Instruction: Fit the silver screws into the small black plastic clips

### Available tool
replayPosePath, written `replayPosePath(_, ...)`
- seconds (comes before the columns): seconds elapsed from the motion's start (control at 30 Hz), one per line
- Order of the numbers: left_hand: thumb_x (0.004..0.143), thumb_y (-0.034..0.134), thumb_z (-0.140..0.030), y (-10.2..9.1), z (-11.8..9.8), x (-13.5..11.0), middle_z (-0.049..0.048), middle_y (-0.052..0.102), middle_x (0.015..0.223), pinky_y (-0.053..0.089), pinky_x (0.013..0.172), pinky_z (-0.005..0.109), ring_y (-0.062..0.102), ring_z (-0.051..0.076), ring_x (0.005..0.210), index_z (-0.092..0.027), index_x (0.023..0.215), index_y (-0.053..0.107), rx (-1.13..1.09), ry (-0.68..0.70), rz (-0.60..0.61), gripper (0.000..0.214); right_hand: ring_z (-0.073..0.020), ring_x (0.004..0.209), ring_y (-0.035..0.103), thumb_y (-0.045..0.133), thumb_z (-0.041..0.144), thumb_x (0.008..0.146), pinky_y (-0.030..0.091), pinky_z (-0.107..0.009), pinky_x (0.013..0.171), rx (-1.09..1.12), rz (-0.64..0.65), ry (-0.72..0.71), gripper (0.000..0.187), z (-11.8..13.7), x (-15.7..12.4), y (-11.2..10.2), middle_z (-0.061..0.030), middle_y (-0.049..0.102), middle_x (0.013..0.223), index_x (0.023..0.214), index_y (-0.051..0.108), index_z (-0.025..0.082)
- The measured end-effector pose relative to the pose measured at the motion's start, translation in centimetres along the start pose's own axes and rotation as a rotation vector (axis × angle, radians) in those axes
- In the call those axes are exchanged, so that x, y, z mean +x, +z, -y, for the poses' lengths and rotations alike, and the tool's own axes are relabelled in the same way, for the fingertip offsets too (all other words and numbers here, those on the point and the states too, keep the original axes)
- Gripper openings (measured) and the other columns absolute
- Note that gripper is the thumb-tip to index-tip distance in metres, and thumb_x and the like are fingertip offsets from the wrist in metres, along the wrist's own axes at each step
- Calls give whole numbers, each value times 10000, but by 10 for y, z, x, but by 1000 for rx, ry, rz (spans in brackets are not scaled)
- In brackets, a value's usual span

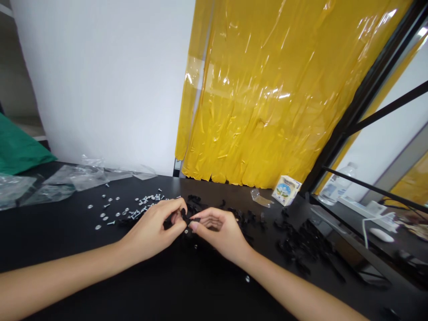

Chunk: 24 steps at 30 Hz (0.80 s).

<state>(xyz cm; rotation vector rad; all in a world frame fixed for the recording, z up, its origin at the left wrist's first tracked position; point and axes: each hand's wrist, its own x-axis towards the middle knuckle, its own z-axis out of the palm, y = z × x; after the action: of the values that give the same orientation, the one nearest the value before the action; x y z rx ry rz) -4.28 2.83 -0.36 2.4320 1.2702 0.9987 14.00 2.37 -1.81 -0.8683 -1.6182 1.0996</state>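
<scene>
Left forearm and right forearm enter from the bottom edge, held low over a black tabletop. Left hand and right hand meet at centre — fingers narrow, both hands pinching one small black plastic part at the fingertips; its exact shape is hidden. Wrists low, grip close and controlled. Loose black plastic parts lie at 3 o'clock from the hands, silver screws and washers at 10 o'clock, a printed carton at 2 o'clock — before a yellow plastic curtain.
</scene>
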Motion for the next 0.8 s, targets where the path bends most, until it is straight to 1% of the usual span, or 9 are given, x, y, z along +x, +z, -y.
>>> replayPosePath(0.23,843,385,-267,-1,2,0,-42,492,620,370,590,220,483,121,612,-197,680,454,-52,-11,-1,190,-157,637,666,737,385,646,542,-297,679,103,-70,60,261,3,3,-2,-39,718,707,777,696,163)
replayPosePath(0.3,854,378,-285,0,4,1,-42,483,615,373,584,221,476,122,605,-198,683,451,-89,-29,-25,206,-159,634,662,728,406,650,540,-305,685,128,-99,70,281,3,5,-3,-45,719,715,787,696,163)
replayPosePath(0.37,868,373,-323,1,8,4,-46,449,596,368,559,218,448,117,577,-198,667,424,-139,-81,-96,242,-158,626,654,716,422,660,533,-308,681,141,-149,64,291,5,6,-4,-50,716,711,784,694,160)
replayPosePath(0.43,869,388,-370,2,14,7,-53,395,568,352,528,213,403,107,542,-196,633,376,-188,-155,-196,294,-156,620,641,703,433,671,523,-304,668,152,-212,48,294,5,8,-7,-56,710,711,769,685,156)
replayPosePath(0.53,825,467,-421,3,21,12,-63,319,528,321,502,212,350,97,507,-196,587,306,-213,-258,-327,364,-152,630,620,679,428,695,497,-294,658,193,-290,29,278,4,10,-10,-62,698,720,739,652,156)
replayPosePath(0.6,782,518,-434,1,23,14,-69,280,515,290,480,214,318,93,484,-200,581,284,-204,-317,-402,387,-151,628,603,658,422,713,473,-284,646,229,-329,28,263,2,11,-13,-48,670,675,689,609,164)
replayPosePath(0.7,738,562,-419,-1,23,15,-73,271,528,273,479,220,299,91,480,-204,594,272,-170,-362,-496,388,-133,562,539,601,432,755,417,-265,589,200,-420,-1,295,-2,12,-17,10,546,547,612,520,187)
replayPosePath(0.8,742,562,-393,-2,22,15,-69,291,554,288,505,224,313,95,506,-207,609,274,-144,-325,-523,368,-108,519,423,564,440,782,353,-252,543,84,-583,-83,307,-5,13,-21,54,396,545,624,440,208)
